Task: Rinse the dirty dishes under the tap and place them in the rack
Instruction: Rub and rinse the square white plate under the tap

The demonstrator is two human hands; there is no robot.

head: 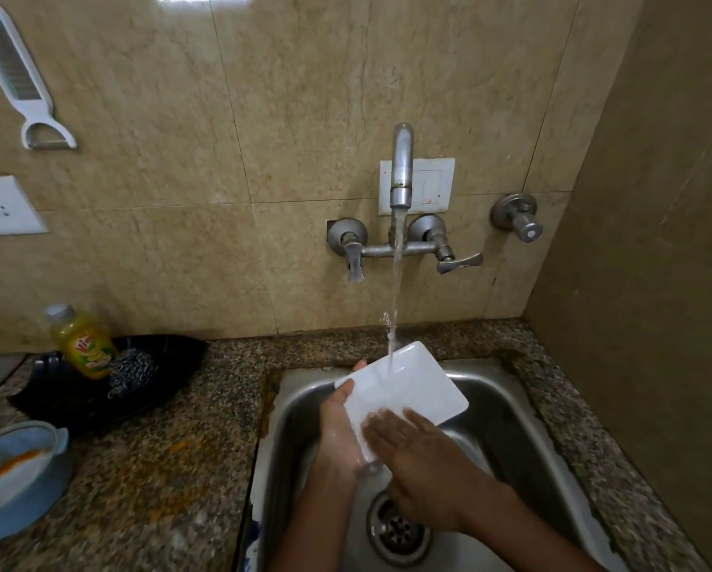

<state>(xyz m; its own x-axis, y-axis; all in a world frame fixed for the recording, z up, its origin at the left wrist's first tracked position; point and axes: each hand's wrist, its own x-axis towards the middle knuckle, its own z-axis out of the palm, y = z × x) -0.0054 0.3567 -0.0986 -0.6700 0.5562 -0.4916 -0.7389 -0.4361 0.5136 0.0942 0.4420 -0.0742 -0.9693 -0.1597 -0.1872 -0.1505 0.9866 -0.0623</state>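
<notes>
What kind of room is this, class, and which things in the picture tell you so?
Most likely a home kitchen, at the washing-up spot: a steel sink set in a granite counter, a wall tap running onto a white plate, and a dish-soap bottle beside a steel scrubber.

This is a home kitchen, at its washing-up corner. A steel sink (507,406) is set into a speckled granite counter (172,468) below a wall-mounted tap (402,171) with running water, against beige stone tiles (263,97). On the left a grater-peeler (16,72) hangs on the wall, and a dish-soap bottle (82,342) stands beside a steel scrubber (133,371) on a black tray (77,402).
</notes>
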